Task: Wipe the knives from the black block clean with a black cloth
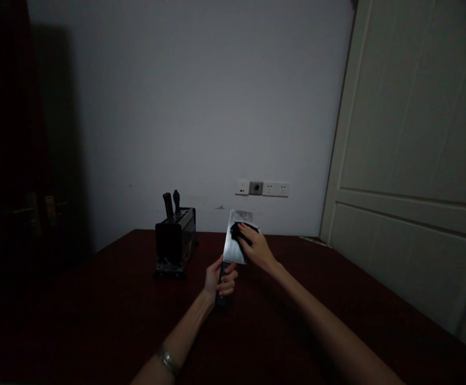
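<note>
My left hand [219,279] is closed around the dark handle of a wide steel cleaver [233,246], holding it blade-up above the table. Against the flat of the blade, my right hand [257,248] presses a small black cloth [239,231], fingers closed on it. A bracelet sits on my left wrist.
A black knife block [175,241] with two dark handles sticking out stands on the dark red table [96,299], left of my hands. A row of wall sockets [262,188] is on the white wall behind. A pale door [417,176] fills the right side.
</note>
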Available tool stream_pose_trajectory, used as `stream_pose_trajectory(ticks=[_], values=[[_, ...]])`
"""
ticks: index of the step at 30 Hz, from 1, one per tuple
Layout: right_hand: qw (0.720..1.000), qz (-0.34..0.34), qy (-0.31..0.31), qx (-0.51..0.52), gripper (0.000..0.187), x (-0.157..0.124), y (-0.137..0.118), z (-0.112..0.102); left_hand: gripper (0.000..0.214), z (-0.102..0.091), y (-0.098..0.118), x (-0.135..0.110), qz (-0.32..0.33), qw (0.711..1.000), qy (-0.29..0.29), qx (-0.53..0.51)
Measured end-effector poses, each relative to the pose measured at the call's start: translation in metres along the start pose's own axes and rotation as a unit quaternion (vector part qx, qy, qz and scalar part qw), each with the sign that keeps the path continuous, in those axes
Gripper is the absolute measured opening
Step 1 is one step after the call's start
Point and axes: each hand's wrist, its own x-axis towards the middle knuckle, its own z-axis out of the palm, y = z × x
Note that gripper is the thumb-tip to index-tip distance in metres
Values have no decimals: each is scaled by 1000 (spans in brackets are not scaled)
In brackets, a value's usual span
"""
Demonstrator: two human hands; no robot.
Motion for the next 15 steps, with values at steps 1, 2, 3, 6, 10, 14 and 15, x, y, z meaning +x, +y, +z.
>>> stream_pose_trajectory(ticks=[1, 2, 3, 6, 10, 14, 15], values=[[1000, -9, -24, 13, 37, -12, -8, 4, 39, -1, 2, -1, 12, 1000, 2, -2], [999, -17, -44, 23, 37, -23, -16, 8, 38, -2, 3, -1, 24, 1000, 3, -3], [997, -26, -69, 32, 38, -32, -23, 10, 37, -3, 5, -2, 31, 1000, 2, -1], [994, -42, -93, 43, 39, -41, -32, 8, 37, -3, 7, -3, 29, 1000, 1, 5], [997, -40, -66, 5, 36, -9, -12, -9, 39, 0, 1, -1, -5, 1000, -2, 1], [998, -14, -22, -54, 36, 32, 17, -23, 41, 0, -4, 1, -35, 999, -6, -1], [998, -3, -11, -63, 36, 38, 22, -25, 41, 0, -4, 1, -39, 999, -6, 0]])
